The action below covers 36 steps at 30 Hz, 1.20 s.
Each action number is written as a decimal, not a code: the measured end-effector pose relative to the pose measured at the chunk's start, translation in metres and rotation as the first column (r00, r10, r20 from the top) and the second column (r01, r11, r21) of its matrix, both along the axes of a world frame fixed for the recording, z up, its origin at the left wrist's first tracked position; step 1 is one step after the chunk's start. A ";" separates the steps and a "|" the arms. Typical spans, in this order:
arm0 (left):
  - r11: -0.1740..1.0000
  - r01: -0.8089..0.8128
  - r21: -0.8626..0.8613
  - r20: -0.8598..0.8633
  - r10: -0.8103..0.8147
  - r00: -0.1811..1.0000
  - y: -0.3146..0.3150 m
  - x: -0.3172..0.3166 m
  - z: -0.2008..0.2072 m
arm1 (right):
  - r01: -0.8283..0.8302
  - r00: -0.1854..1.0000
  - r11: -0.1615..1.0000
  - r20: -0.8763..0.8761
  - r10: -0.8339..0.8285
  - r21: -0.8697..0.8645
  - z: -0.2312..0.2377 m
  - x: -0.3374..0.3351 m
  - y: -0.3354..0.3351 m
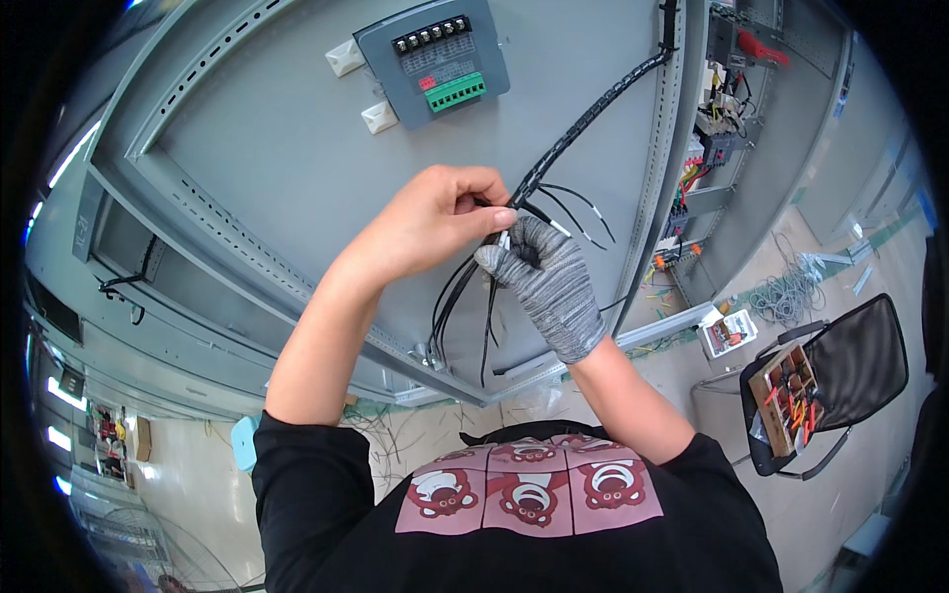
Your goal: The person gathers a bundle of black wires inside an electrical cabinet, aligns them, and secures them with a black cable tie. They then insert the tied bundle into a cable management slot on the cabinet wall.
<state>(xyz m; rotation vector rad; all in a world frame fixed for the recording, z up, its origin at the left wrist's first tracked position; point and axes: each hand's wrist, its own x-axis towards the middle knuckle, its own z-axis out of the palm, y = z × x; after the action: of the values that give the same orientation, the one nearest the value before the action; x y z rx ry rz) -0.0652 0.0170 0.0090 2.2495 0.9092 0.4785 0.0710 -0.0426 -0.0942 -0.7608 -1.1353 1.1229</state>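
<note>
A person in a black printed shirt is working at a grey cabinet door (297, 158), both hands meeting on a bundle of black wires (554, 163) running down from a spiral-wrapped loom. The bare left hand (435, 222) is pinching the wires between thumb and fingertips, while the gloved right hand (549, 282) is closing around them just beneath, possibly gripping a small white tie. A grey terminal module (435, 59) is sitting above.

Electrical assembly workshop, grey switchgear cabinets (277, 148), wired terminal blocks (717, 128), tool bag (791, 390), wire offcuts (786, 296) on floor
</note>
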 end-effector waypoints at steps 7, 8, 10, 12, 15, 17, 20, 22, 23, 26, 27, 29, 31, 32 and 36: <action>0.999 0.034 0.032 0.057 -0.036 0.998 0.005 -0.005 -0.013 | 0.396 0.784 0.873 0.391 -0.483 0.285 0.001 0.003 -0.009; 0.998 0.027 0.051 0.037 -0.028 0.999 0.002 -0.004 -0.012 | 0.428 0.744 0.837 0.393 -0.540 0.341 0.001 0.002 -0.009; 0.995 0.013 0.099 0.000 -0.013 1.000 -0.003 -0.003 -0.004 | 0.427 0.684 0.814 0.447 -0.576 0.394 0.009 0.004 -0.010; 0.990 0.041 0.138 0.001 -0.042 0.999 -0.004 -0.002 -0.003 | 0.405 0.502 0.719 0.520 -0.691 0.565 0.007 0.009 -0.008; 0.991 0.062 0.117 0.003 -0.063 0.998 -0.006 -0.001 0.001 | 0.236 0.285 0.672 0.610 -0.739 0.702 0.017 0.028 -0.006; 0.991 0.087 0.103 0.001 -0.087 0.996 -0.003 0.000 0.002 | 0.053 0.199 0.696 0.675 -0.710 0.716 0.032 0.047 -0.003; 0.990 0.106 0.088 0.001 -0.107 0.994 0.000 0.000 0.000 | -0.012 0.123 0.736 0.731 -0.671 0.677 0.042 0.058 -0.002; 0.997 0.074 0.031 0.022 -0.075 0.997 0.000 -0.001 0.005 | 0.051 0.281 0.630 0.594 -0.754 0.775 0.034 0.056 -0.003; 0.997 0.077 0.011 0.051 -0.077 0.996 0.002 0.000 0.004 | 0.171 0.335 0.619 0.546 -0.768 0.767 0.031 0.051 -0.014; 0.997 0.059 -0.056 0.126 -0.051 0.991 0.005 -0.004 -0.007 | 0.314 0.605 0.690 0.423 -0.675 0.652 0.005 0.017 -0.059; 0.997 0.071 -0.038 0.123 -0.066 0.990 0.007 0.001 -0.006 | 0.240 0.743 0.765 0.395 -0.541 0.597 -0.016 0.006 -0.060; 0.997 0.073 -0.020 0.101 -0.070 0.992 0.005 0.002 -0.008 | 0.140 0.912 0.962 0.348 -0.217 0.234 -0.037 -0.016 -0.047; 0.999 0.013 -0.046 0.070 -0.009 0.998 -0.004 0.001 -0.002 | 0.055 0.991 0.998 0.117 -0.058 0.028 -0.044 -0.018 -0.033; 0.999 -0.016 -0.048 0.059 0.019 0.998 -0.006 0.002 0.003 | 0.065 0.997 0.998 -0.039 -0.065 0.010 -0.043 -0.014 -0.022; 1.000 -0.002 -0.025 0.077 0.004 0.997 -0.005 0.000 0.001 | 0.010 0.932 0.997 -0.362 0.017 0.073 -0.028 -0.015 0.002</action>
<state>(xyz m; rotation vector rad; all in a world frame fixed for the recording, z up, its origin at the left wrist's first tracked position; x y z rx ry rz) -0.0653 0.0122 0.0103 2.1922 0.8748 0.5481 0.0563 -0.0404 -0.1222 -0.4679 -0.8590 1.1612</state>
